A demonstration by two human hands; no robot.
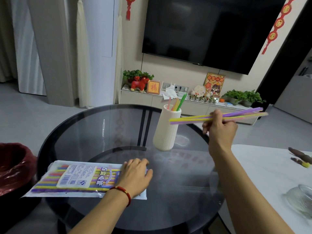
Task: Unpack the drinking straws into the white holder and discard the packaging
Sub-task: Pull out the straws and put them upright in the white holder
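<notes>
A white ribbed holder [166, 130] stands on the round dark glass table [94, 125], with a few coloured straws [177, 103] sticking out of its top. My right hand [218, 128] grips a bundle of yellow, purple and green straws [190, 118], held nearly level in the air to the right of the holder's mouth. The clear straw package [76, 179], with several colourful straws inside, lies flat at the table's near left. My left hand [136, 174] rests on the package's right end, fingers spread loosely.
A bin lined with a red bag [13, 166] sits low at the left of the table. A white surface [263, 166] at the right carries a glass dish [302, 201] and small dark items [300, 157]. A TV and low cabinet stand behind.
</notes>
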